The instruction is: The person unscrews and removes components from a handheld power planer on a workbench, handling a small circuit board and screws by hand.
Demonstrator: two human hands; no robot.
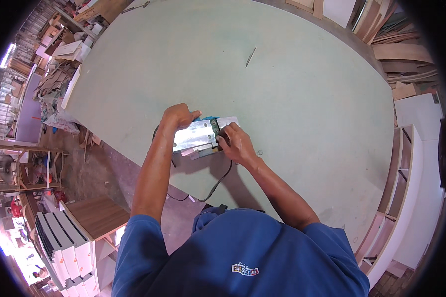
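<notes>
An electric hand planer (195,134) lies upside down near the front edge of the pale green board, its shiny metal sole facing up. Its dark cutter slot crosses the sole between the two plates, and some blue body shows along the far side. My left hand (177,117) is closed round the planer's left far side, with a finger stretched along the blue part. At the slot, the fingers of my right hand (239,143) are bent and pressed together; what they pinch is hidden. A black cord (220,182) curves from beneath the planer toward me.
The large board (312,119) fills the middle. A thin dark rod (251,57) lies farther off on it, and a small metal tool (136,7) at its far left edge. White-edged shelving (399,198) stands right; stacked panels (64,247) and a wood-topped cabinet (96,216) stand lower left.
</notes>
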